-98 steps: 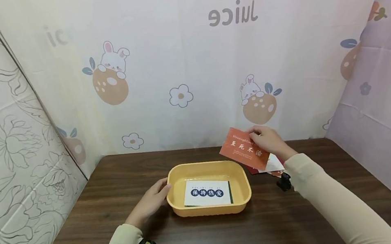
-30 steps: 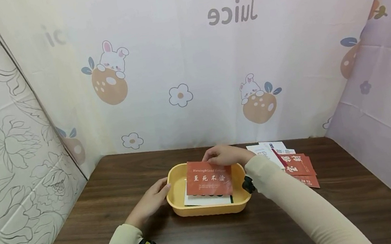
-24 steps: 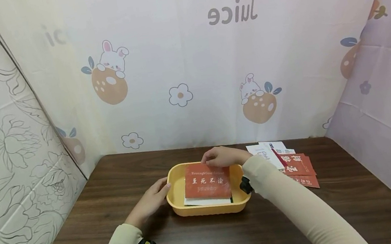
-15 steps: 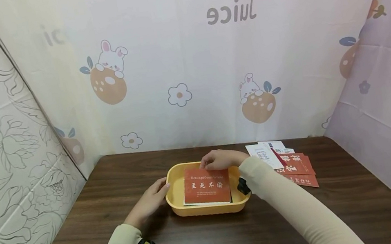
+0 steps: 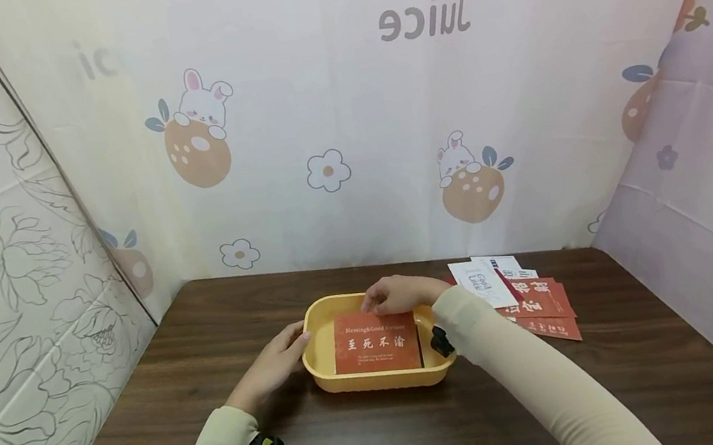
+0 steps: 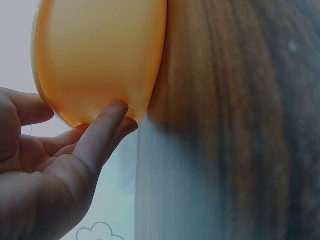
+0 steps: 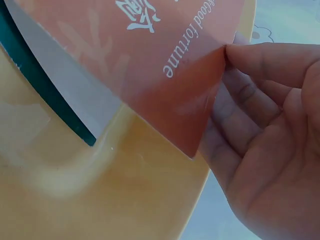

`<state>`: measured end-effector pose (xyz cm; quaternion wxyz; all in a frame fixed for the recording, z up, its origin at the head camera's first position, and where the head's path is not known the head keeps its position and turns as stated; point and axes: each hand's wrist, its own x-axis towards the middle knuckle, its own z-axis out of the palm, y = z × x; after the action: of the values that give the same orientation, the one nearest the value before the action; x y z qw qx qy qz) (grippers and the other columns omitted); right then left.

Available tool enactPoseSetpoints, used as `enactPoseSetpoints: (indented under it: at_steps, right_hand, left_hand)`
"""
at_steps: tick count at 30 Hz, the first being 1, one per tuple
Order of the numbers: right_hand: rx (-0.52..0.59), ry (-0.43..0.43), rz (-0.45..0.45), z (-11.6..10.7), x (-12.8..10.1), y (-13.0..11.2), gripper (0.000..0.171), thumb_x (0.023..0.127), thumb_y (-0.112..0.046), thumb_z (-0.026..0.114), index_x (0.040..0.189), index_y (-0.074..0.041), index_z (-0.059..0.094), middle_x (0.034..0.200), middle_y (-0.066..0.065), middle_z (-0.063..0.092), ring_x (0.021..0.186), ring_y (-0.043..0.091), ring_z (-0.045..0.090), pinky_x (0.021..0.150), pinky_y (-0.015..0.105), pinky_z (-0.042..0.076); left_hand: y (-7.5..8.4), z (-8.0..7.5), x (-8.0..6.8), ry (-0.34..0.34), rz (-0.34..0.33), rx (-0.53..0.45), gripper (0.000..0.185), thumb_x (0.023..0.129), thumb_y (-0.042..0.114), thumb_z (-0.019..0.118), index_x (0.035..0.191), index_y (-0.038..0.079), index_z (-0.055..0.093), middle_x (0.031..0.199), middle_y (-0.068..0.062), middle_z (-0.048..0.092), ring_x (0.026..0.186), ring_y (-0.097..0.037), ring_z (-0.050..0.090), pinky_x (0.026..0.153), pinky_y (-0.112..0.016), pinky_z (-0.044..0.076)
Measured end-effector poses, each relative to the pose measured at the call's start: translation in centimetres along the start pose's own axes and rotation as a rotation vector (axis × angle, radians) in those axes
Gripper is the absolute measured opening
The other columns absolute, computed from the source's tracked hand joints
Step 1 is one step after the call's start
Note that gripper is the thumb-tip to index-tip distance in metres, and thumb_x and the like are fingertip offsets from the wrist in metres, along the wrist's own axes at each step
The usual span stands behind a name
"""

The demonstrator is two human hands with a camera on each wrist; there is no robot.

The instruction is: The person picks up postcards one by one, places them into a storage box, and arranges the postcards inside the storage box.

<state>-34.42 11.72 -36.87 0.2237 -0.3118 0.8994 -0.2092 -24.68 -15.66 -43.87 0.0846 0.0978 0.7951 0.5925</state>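
Note:
A yellow plastic tray (image 5: 386, 379) stands on the table in the head view. My left hand (image 5: 275, 365) grips its left end; in the left wrist view the thumb lies at the rim and the fingers (image 6: 102, 132) against the outer wall. My right hand (image 5: 400, 293) reaches over the far rim and pinches the upper edge of a red greeting card (image 5: 375, 344) with white lettering. That card slants down into the tray, its near edge low by the front wall. Beneath it, the right wrist view shows a white card (image 7: 82, 82) and a dark green edge (image 7: 47, 75).
Right of the tray lies a loose pile of cards: a white "Good Luck" card (image 5: 482, 283), another white card (image 5: 504, 265) and red cards (image 5: 556, 328). The dark wooden table (image 5: 358, 440) meets a printed curtain (image 5: 341, 104) behind.
The right hand has carried the red card from the pile on the right into the tray and lowered it over the white card there. The left hand has stayed on the tray.

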Motion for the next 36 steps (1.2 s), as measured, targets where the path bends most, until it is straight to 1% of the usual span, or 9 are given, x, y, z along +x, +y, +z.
enactPoseSetpoints:
  at_steps: [4,9,13,17,22,29,36]
  right_hand:
    - [-0.004,-0.01,0.0,0.4,0.2,0.0,0.021,0.098,-0.005,0.061,0.112,-0.016,0.072,0.101,-0.005,0.066,0.095,0.012,0.059,0.09,0.034,0.052]
    - [-0.024,-0.024,0.027,1.0,0.3,-0.1,0.021,0.099,-0.01,0.062,0.116,-0.018,0.071,0.105,-0.005,0.066,0.099,0.012,0.058,0.093,0.036,0.051]
    - [-0.061,-0.031,0.011,1.3,0.4,-0.3,0.022,0.1,-0.01,0.06,0.118,-0.016,0.071,0.108,-0.004,0.065,0.1,0.013,0.058,0.094,0.037,0.05]
    - [-0.068,-0.041,0.011,1.3,0.4,-0.5,0.023,0.1,-0.009,0.059,0.118,-0.014,0.071,0.11,-0.002,0.066,0.103,0.014,0.058,0.096,0.039,0.05]
    - [-0.096,-0.067,0.033,1.3,0.4,-0.5,0.024,0.101,-0.015,0.059,0.122,-0.016,0.07,0.117,-0.002,0.065,0.11,0.015,0.057,0.102,0.041,0.047]
    - [-0.102,-0.09,0.049,1.1,0.2,-0.6,0.029,0.103,-0.022,0.056,0.129,-0.015,0.067,0.131,0.001,0.062,0.126,0.022,0.053,0.107,0.043,0.043]
    - [-0.103,-0.11,0.071,0.7,-0.2,-0.7,0.032,0.103,-0.026,0.055,0.132,-0.016,0.066,0.135,0.001,0.06,0.13,0.024,0.05,0.109,0.043,0.041]
  left_hand:
    - [-0.1,0.0,0.0,0.0,-0.007,-0.011,0.046,0.109,0.023,0.046,0.15,0.0,0.041,0.142,-0.021,0.051,0.121,-0.031,0.058,0.093,-0.043,0.055]
    - [-0.2,0.1,-0.1,-0.003,-0.006,-0.004,0.046,0.109,0.022,0.046,0.149,0.001,0.041,0.141,-0.021,0.052,0.12,-0.031,0.059,0.093,-0.044,0.055]
    - [-0.1,0.1,-0.1,-0.005,-0.002,-0.005,0.046,0.109,0.022,0.046,0.149,0.0,0.041,0.141,-0.022,0.052,0.12,-0.032,0.059,0.093,-0.044,0.055]
    - [-0.1,0.2,-0.2,-0.012,0.003,-0.007,0.046,0.109,0.021,0.045,0.149,-0.001,0.04,0.14,-0.023,0.052,0.12,-0.033,0.058,0.094,-0.043,0.055]
    - [0.0,0.1,-0.3,-0.012,0.015,0.001,0.046,0.109,0.02,0.046,0.149,-0.003,0.04,0.14,-0.024,0.051,0.121,-0.035,0.058,0.093,-0.044,0.055]
    - [0.2,0.1,-0.2,0.009,-0.015,0.009,0.046,0.109,0.024,0.046,0.149,0.001,0.042,0.14,-0.02,0.052,0.12,-0.031,0.058,0.092,-0.044,0.055]
    - [0.1,0.1,-0.1,0.011,-0.01,0.006,0.046,0.109,0.023,0.046,0.149,0.0,0.041,0.14,-0.02,0.053,0.12,-0.031,0.058,0.092,-0.045,0.055]
